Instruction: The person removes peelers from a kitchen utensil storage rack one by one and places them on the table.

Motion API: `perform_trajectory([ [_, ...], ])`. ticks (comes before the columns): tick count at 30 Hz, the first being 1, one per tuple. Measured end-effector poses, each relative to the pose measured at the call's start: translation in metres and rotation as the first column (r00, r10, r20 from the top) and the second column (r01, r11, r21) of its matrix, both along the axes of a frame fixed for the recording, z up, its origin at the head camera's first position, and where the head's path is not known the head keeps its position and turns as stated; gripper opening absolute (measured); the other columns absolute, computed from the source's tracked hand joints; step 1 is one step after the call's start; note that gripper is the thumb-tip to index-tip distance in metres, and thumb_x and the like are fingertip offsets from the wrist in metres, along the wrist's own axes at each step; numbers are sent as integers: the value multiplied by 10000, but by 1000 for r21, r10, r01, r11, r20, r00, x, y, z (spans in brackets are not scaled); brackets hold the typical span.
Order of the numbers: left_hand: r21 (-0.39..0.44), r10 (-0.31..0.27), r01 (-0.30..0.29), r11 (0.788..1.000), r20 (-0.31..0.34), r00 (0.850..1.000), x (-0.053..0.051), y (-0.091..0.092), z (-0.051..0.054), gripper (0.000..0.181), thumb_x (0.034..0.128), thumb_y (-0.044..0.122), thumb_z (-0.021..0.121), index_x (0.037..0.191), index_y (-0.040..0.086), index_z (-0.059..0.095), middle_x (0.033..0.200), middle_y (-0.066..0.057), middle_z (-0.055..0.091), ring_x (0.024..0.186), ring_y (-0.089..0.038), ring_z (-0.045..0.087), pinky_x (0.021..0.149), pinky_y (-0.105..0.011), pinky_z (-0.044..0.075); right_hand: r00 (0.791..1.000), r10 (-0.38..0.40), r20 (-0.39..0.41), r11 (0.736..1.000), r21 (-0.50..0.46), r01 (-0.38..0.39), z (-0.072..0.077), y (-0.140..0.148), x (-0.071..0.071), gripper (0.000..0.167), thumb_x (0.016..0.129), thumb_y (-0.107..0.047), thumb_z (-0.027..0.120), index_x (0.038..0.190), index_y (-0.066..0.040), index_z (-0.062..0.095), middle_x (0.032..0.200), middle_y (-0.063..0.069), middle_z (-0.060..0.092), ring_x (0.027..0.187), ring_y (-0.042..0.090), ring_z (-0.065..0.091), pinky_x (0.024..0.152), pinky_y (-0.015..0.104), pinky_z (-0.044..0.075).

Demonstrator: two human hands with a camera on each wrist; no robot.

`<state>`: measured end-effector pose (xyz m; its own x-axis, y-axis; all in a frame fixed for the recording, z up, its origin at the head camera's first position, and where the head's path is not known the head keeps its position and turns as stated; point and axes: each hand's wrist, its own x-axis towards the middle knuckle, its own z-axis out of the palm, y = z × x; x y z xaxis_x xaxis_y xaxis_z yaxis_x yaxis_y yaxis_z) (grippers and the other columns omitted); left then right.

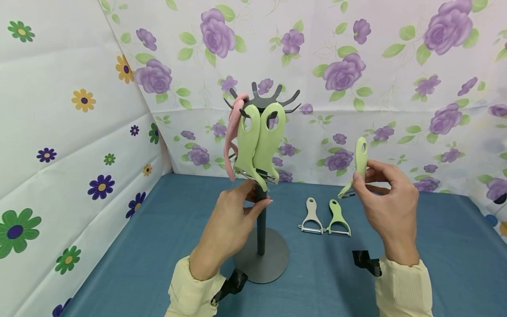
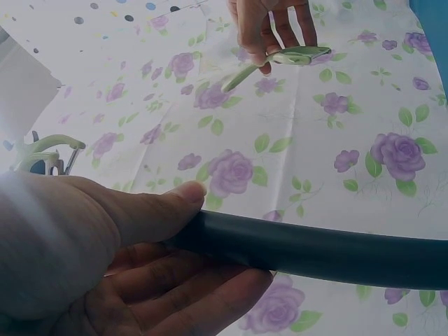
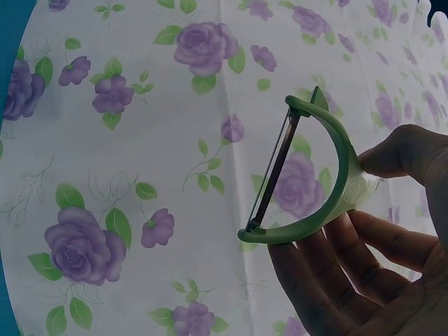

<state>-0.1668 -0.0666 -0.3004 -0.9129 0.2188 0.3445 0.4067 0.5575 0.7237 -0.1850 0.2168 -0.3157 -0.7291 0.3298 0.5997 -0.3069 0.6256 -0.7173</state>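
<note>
My left hand (image 1: pixel 229 220) holds the dark post (image 1: pixel 261 233) of an upright utensil stand, with thumb and fingers around it just below the hanging peelers. Two light green peelers (image 1: pixel 270 136) and at least one pink peeler (image 1: pixel 233 127) hang from the stand's hooks (image 1: pixel 263 102). Off to the right, my right hand (image 1: pixel 392 200) pinches another green peeler (image 1: pixel 361 154) in the air. Its handle points up in the head view. The right wrist view shows its curved frame (image 3: pixel 343 168) and metal blade (image 3: pixel 276 168), with the handle mostly hidden by the hand.
A white peeler (image 1: pixel 311 211) and a green peeler (image 1: pixel 336 215) lie side by side on the blue tabletop (image 1: pixel 309 273), between the stand's round base (image 1: pixel 263 268) and my right hand. Flower-printed cloth (image 1: pixel 356 101) stands behind and at the left.
</note>
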Motion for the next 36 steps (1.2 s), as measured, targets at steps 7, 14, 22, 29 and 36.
perform_trajectory([
  [7,1,-3,3,1000,-5,1000,0,0,0,116,971,203,709,1069,162,662,958,39,731,935,-92,729,828,-294,632,1000,-9,9,1000,12,8,-2,2,-2,338,928,-218,742,1260,-156,731,973,-13,661,911,-33,602,761,3,481],
  [14,-1,-2,2,1000,-7,1000,0,0,0,125,971,201,709,1078,155,662,958,32,732,932,-97,731,822,-295,633,1000,-14,16,1000,15,14,-4,4,-4,341,929,-226,741,1259,-139,730,973,6,664,903,-50,595,755,5,487],
  [22,-7,7,-7,1000,-2,1000,0,0,-1,123,972,208,708,1073,155,661,950,34,727,932,-111,732,829,-309,633,999,-31,30,999,24,31,-7,7,-6,342,932,-231,735,1255,-119,728,972,23,665,895,-71,579,751,-4,473],
  [29,-3,5,-5,1000,-3,1000,0,0,-1,114,976,205,704,1068,155,659,946,37,728,924,-94,729,828,-307,633,997,-48,54,999,25,46,-9,9,-8,358,927,-252,742,1263,-129,727,983,49,672,884,-73,568,745,-7,462],
  [36,3,2,-2,1000,1,1000,0,0,-1,117,975,201,705,1072,154,660,953,32,729,934,-116,732,831,-312,633,995,-58,78,998,26,56,-12,13,-10,371,922,-262,749,1267,-130,725,995,61,669,874,-96,553,734,-3,466],
])
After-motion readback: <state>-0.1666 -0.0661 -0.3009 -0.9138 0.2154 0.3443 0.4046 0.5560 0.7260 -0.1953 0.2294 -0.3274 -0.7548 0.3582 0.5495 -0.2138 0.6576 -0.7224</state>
